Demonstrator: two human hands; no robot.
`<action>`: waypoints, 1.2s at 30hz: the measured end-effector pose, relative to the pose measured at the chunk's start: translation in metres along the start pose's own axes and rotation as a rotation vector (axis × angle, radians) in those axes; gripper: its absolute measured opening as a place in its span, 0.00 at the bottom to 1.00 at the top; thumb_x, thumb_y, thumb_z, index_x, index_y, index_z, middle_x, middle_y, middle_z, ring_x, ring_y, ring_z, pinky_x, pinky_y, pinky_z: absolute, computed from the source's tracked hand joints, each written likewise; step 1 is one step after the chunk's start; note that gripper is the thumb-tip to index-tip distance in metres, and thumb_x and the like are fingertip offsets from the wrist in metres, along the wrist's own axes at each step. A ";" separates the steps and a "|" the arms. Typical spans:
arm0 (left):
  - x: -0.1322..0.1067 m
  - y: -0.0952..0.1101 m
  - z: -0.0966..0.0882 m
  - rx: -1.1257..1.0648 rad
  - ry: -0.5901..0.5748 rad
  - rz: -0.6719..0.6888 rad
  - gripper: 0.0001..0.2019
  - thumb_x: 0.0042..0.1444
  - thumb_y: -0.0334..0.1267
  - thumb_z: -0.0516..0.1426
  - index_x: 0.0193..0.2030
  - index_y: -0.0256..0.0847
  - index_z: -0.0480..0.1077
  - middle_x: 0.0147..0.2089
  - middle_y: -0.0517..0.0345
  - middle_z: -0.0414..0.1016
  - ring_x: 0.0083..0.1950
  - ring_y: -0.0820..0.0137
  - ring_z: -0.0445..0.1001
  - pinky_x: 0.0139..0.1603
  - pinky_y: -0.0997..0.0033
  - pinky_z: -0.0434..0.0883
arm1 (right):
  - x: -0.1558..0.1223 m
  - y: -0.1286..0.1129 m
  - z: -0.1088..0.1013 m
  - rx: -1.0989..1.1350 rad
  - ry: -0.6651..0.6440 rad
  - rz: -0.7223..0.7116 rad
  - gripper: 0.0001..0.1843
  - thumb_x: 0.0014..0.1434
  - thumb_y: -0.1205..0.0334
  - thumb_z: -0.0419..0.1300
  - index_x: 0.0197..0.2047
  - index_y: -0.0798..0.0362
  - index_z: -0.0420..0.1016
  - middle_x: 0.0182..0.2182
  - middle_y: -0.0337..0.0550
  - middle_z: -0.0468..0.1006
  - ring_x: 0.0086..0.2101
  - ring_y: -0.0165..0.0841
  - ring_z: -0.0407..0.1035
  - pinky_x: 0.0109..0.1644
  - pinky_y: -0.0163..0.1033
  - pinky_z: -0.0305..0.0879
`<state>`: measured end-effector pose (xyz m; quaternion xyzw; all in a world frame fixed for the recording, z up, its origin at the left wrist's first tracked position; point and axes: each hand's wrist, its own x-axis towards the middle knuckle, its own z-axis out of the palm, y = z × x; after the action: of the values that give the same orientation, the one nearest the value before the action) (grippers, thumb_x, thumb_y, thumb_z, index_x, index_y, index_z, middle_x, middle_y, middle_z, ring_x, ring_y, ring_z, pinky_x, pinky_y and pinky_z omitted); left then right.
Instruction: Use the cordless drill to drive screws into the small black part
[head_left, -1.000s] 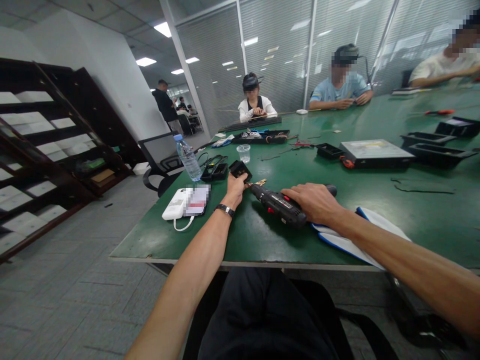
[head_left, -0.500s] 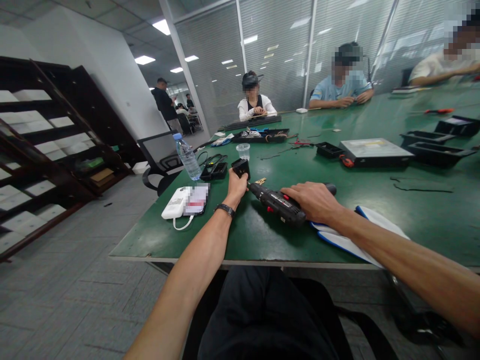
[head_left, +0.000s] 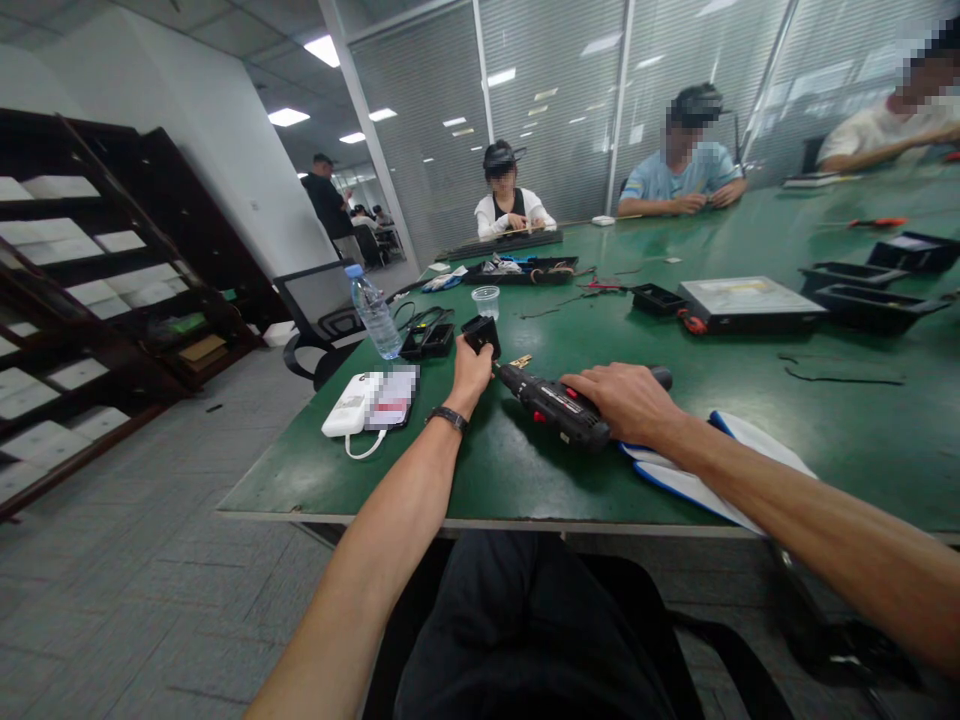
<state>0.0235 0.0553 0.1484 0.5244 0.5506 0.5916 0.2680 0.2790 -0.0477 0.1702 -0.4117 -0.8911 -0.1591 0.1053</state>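
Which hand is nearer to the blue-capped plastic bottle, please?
Left. The left hand, holding a small black box, is to the right of the bottle; the right hand, gripping the drill, is much farther right.

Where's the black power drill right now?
In the head view, the power drill is just right of centre, in the right hand, its tip near the black box in the left hand.

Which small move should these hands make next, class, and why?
Probably the right hand should carefully align the black power tool with the small black box: the left hand grips that box, and the tool's tip points close to it, though contact is too small to confirm.
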 end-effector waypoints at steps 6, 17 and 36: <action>-0.002 0.004 0.003 -0.206 -0.058 -0.032 0.12 0.56 0.33 0.57 0.47 0.41 0.65 0.44 0.51 0.74 0.33 0.68 0.76 0.26 0.73 0.71 | 0.000 -0.001 -0.001 -0.007 0.009 -0.005 0.23 0.58 0.59 0.57 0.57 0.49 0.69 0.41 0.46 0.80 0.37 0.41 0.73 0.37 0.41 0.53; -0.005 0.006 0.003 -0.358 -0.064 -0.128 0.15 0.53 0.32 0.57 0.48 0.42 0.65 0.42 0.53 0.75 0.33 0.69 0.77 0.26 0.75 0.71 | 0.000 0.000 -0.001 0.010 0.004 0.003 0.22 0.58 0.58 0.58 0.57 0.49 0.69 0.40 0.47 0.80 0.37 0.40 0.72 0.37 0.40 0.52; -0.002 0.004 0.003 -0.633 -0.093 -0.215 0.18 0.41 0.25 0.54 0.42 0.39 0.67 0.38 0.52 0.74 0.37 0.64 0.77 0.33 0.66 0.76 | 0.000 -0.001 -0.001 0.021 -0.001 0.007 0.23 0.58 0.58 0.57 0.58 0.49 0.68 0.41 0.48 0.80 0.38 0.41 0.72 0.38 0.41 0.53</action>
<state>0.0279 0.0535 0.1510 0.3806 0.3788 0.6771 0.5032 0.2787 -0.0486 0.1709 -0.4136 -0.8914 -0.1491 0.1098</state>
